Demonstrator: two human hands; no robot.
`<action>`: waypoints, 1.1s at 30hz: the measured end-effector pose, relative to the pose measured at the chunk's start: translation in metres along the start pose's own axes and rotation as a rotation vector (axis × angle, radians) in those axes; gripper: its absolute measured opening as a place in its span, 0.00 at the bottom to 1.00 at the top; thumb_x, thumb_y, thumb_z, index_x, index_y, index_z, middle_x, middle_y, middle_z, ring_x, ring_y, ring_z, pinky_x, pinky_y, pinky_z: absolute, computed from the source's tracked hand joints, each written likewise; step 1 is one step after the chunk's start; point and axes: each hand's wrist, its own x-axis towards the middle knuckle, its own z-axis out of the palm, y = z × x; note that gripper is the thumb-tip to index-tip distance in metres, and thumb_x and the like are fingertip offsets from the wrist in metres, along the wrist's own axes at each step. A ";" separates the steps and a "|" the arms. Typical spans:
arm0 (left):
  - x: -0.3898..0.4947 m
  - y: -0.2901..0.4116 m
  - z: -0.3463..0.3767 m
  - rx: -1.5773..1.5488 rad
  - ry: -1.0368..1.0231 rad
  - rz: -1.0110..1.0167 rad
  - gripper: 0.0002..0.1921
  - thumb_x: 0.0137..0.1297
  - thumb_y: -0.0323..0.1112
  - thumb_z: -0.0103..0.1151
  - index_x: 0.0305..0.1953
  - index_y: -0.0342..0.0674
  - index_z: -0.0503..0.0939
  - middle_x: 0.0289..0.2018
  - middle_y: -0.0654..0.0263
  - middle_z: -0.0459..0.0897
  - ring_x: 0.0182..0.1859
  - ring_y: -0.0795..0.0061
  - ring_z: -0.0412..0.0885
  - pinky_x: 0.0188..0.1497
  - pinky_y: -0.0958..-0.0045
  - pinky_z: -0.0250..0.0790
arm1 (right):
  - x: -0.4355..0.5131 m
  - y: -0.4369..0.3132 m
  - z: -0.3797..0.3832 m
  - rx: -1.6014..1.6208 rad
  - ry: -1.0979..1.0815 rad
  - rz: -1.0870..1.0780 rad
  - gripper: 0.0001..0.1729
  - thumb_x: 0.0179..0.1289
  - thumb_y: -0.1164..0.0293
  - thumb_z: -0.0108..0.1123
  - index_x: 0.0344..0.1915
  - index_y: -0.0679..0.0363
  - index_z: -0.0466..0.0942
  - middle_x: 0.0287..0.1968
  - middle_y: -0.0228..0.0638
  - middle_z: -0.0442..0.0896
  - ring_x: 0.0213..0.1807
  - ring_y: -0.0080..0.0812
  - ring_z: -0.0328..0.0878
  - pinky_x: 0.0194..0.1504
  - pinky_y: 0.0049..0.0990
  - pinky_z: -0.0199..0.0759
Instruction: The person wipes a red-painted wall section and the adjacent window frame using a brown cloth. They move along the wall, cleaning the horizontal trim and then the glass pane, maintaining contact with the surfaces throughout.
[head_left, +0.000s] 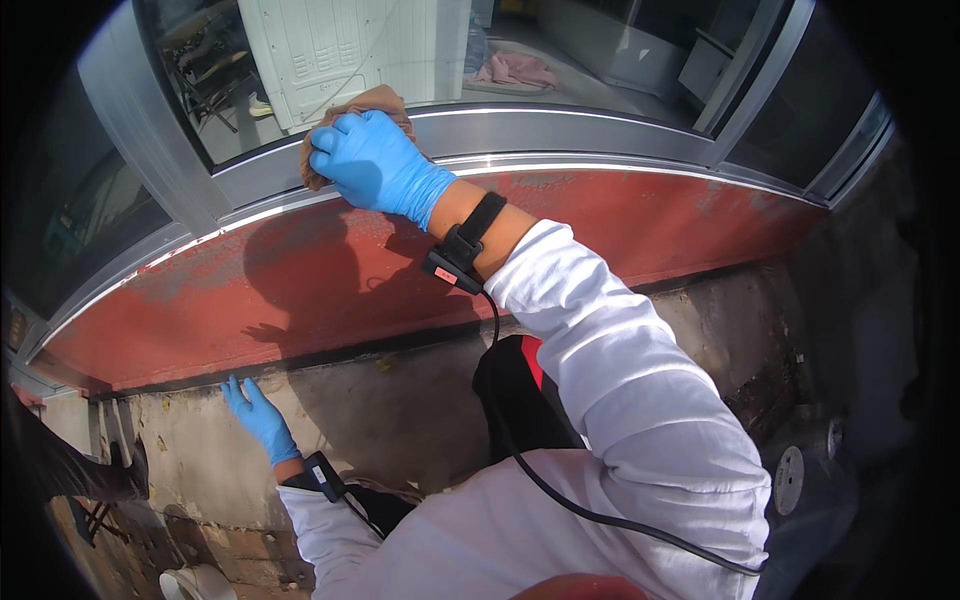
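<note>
My right hand (379, 163), in a blue disposable glove, grips a bunched brown cloth (384, 100). It presses the cloth against the lower rail of an aluminium window frame (555, 135), overlapping the bottom of the glass (427, 52). Below the frame runs a red painted sill (570, 217) with worn grey patches; a shadow of my head and arm falls across it. My left hand (262, 422), also gloved in blue, holds nothing. Its fingers are apart beside the dark front edge of the sill, though I cannot tell whether they touch it.
A black cable (570, 510) runs from my right wrist device along my sleeve. Lower left are a white bucket (196, 583) and a dark draped item (94, 457). Behind the glass stand a white appliance (330, 45) and a pink cloth (516, 69).
</note>
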 end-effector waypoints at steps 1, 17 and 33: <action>0.000 -0.001 0.000 0.000 -0.013 0.006 0.26 0.75 0.44 0.47 0.65 0.31 0.68 0.71 0.46 0.56 0.74 0.55 0.54 0.73 0.60 0.49 | -0.014 0.013 -0.007 0.006 0.011 0.014 0.11 0.46 0.68 0.65 0.33 0.52 0.83 0.42 0.30 0.80 0.41 0.35 0.78 0.41 0.36 0.70; -0.018 0.012 0.022 0.116 -0.091 0.078 0.24 0.74 0.43 0.47 0.63 0.30 0.71 0.69 0.45 0.61 0.72 0.55 0.57 0.72 0.61 0.51 | -0.334 0.229 -0.142 -0.414 0.261 0.661 0.17 0.44 0.82 0.66 0.36 0.55 0.80 0.48 0.35 0.80 0.48 0.49 0.76 0.51 0.40 0.73; -0.023 0.026 0.005 0.063 -0.088 0.071 0.23 0.75 0.41 0.47 0.62 0.30 0.71 0.71 0.48 0.57 0.73 0.55 0.55 0.73 0.61 0.50 | -0.273 0.214 -0.114 -0.161 0.657 1.484 0.22 0.54 0.73 0.57 0.50 0.69 0.78 0.52 0.51 0.75 0.52 0.49 0.77 0.58 0.37 0.70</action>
